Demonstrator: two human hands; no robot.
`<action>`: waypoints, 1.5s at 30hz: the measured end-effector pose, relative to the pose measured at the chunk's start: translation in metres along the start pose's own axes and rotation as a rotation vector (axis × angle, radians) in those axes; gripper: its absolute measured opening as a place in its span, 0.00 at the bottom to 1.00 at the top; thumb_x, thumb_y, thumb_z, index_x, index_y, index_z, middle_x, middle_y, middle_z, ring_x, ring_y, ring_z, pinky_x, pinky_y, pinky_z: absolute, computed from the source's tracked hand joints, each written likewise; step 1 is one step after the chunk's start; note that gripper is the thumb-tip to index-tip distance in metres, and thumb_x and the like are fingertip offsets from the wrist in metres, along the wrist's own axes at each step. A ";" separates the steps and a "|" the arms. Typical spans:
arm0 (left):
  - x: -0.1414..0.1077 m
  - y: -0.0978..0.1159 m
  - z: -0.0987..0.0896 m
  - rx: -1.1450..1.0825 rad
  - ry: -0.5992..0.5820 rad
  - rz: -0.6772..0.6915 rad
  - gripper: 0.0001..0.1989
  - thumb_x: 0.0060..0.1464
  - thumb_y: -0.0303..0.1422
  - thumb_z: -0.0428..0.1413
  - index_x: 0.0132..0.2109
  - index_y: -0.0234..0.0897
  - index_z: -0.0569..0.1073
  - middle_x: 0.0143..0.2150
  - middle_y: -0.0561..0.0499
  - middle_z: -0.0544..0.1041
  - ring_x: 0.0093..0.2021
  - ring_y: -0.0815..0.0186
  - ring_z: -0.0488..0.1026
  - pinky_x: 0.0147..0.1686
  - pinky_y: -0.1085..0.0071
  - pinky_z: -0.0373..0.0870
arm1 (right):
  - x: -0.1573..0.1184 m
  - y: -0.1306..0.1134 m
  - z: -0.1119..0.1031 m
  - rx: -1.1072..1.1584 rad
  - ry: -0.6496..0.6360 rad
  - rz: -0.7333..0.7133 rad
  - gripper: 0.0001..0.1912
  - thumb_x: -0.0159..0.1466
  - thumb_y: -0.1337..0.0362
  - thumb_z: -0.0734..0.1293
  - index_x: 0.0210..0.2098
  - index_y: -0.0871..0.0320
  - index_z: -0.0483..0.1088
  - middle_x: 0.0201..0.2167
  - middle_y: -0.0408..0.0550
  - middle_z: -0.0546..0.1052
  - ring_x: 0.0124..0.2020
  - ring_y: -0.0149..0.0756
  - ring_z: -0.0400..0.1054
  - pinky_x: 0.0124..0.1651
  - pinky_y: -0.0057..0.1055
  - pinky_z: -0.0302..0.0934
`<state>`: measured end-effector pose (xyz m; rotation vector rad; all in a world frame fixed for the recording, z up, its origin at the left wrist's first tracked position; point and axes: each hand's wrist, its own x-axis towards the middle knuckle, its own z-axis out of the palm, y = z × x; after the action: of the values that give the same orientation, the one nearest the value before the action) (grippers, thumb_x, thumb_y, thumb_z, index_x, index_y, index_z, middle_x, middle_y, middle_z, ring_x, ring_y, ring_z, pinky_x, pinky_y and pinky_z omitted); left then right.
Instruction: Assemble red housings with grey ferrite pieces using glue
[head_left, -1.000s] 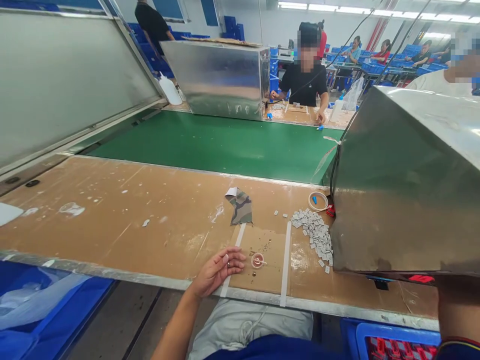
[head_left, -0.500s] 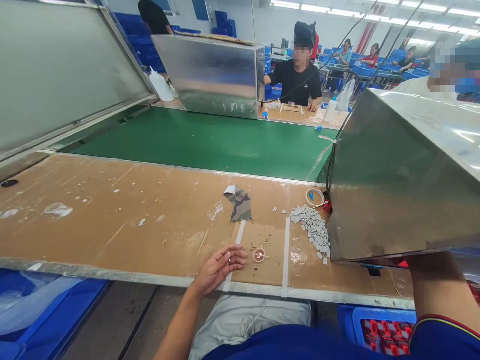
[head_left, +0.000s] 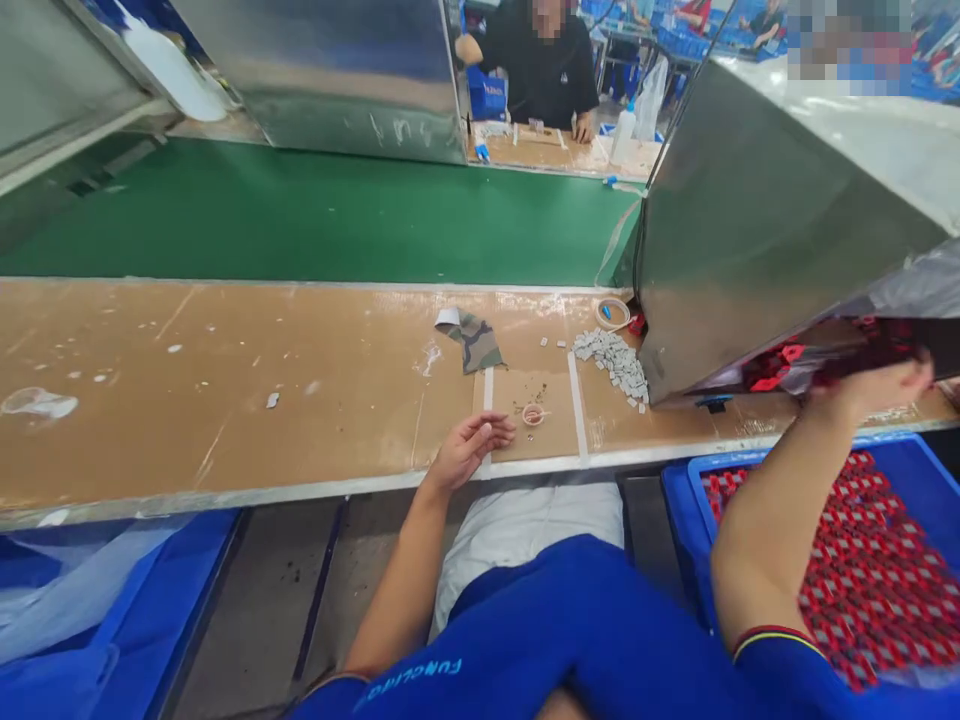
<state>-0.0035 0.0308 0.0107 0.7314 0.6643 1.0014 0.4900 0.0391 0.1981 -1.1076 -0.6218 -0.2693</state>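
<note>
Holding tray in right hand | left hand by cup | lettering blurred

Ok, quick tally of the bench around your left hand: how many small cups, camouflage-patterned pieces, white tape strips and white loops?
Small cup: 1
Camouflage-patterned piece: 1
White tape strips: 2
White loop: 1
Total: 5
</note>
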 end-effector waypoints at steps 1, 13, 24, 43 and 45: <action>-0.001 -0.001 0.002 0.005 0.002 0.017 0.23 0.53 0.43 0.75 0.48 0.31 0.83 0.43 0.41 0.87 0.41 0.63 0.85 0.44 0.69 0.79 | -0.009 -0.003 -0.018 -0.003 0.103 -0.073 0.14 0.73 0.45 0.69 0.41 0.46 0.81 0.47 0.50 0.81 0.54 0.45 0.75 0.66 0.53 0.63; -0.012 -0.015 -0.002 0.007 0.067 0.148 0.25 0.51 0.50 0.73 0.43 0.32 0.83 0.37 0.45 0.85 0.35 0.67 0.80 0.42 0.68 0.76 | -0.271 -0.029 0.152 0.038 -1.444 -0.223 0.17 0.74 0.53 0.60 0.51 0.50 0.78 0.48 0.54 0.82 0.51 0.48 0.76 0.59 0.51 0.70; -0.012 -0.013 -0.001 0.092 0.016 0.176 0.24 0.57 0.52 0.68 0.45 0.32 0.82 0.39 0.42 0.85 0.36 0.64 0.80 0.39 0.68 0.76 | -0.332 0.015 0.236 0.056 -1.888 -0.324 0.15 0.67 0.62 0.68 0.53 0.53 0.78 0.52 0.56 0.76 0.51 0.46 0.73 0.57 0.47 0.72; -0.009 0.019 0.049 0.826 -0.047 0.785 0.39 0.65 0.48 0.63 0.76 0.46 0.61 0.76 0.36 0.66 0.74 0.51 0.68 0.68 0.55 0.73 | -0.299 -0.102 0.036 0.237 -1.291 0.904 0.26 0.62 0.40 0.77 0.50 0.47 0.70 0.44 0.46 0.82 0.42 0.38 0.79 0.46 0.37 0.77; -0.012 0.012 0.058 1.002 0.023 0.829 0.35 0.66 0.45 0.62 0.74 0.43 0.64 0.71 0.36 0.71 0.72 0.52 0.70 0.70 0.54 0.72 | -0.309 -0.103 0.023 0.197 -1.192 0.881 0.26 0.60 0.41 0.79 0.45 0.48 0.68 0.45 0.46 0.81 0.45 0.39 0.79 0.50 0.37 0.77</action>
<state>0.0311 0.0111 0.0560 1.9848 0.9066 1.4074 0.1834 -0.0154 0.0993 -1.1750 -1.0741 1.2750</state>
